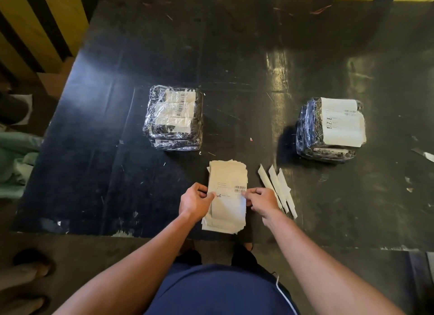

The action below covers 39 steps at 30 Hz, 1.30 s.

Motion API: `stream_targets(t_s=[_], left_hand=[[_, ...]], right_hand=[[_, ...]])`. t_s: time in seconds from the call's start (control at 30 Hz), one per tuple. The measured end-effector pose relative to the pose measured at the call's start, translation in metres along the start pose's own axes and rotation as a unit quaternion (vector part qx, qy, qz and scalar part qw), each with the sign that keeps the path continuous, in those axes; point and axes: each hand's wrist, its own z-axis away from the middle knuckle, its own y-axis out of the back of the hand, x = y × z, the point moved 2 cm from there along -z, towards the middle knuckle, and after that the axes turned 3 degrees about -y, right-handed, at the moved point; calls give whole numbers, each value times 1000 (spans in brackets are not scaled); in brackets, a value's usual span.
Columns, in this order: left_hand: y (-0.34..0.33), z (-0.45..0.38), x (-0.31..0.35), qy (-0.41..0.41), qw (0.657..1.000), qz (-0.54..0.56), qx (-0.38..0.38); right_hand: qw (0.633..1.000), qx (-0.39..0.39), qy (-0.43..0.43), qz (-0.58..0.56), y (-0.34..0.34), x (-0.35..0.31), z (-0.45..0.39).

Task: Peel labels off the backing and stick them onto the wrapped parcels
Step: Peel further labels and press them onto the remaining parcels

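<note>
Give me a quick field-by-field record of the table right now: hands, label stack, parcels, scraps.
left hand: pinches the left edge of the top sheet
right hand: pinches the right edge of the same sheet
label stack: near table edge, barcode showing on top sheet
left parcel: plastic-wrapped, labels visible on top
right parcel: wrapped, white labels on top
backing strips: loose, right of the stack
table: dark, scuffed

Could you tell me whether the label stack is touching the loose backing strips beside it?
Apart. The head view shows bare dark table between the label stack and the backing strips.
</note>
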Motion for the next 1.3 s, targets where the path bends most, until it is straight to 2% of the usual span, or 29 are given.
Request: stream_targets(t_s=[0.33,0.43,0.5,0.6,0.73,0.87,1.0,1.3], left_hand=[[2,-1,1,1,1000,-9,2],[10,6,7,-29,999,-11,40],[19,15,16,-65,997,24,44],[34,34,35,-100,988,116,-26],[58,59,63,-112,953,262,-105],[80,78,84,-168,936,297,-87],[98,89,99,-198,928,308,-68],[117,101,115,-212,922,319,-57]], right_hand=[[999,-13,19,-26,44,6,9],[997,-40,62,-27,54,-3,24],[993,-59,101,-22,56,-14,38],[983,-99,153,-35,53,-34,61],[966,-140,211,-53,43,-62,91],[949,-161,269,-39,36,-83,116],[930,-187,306,-87,43,-113,141],[913,-219,331,-95,54,-159,164]])
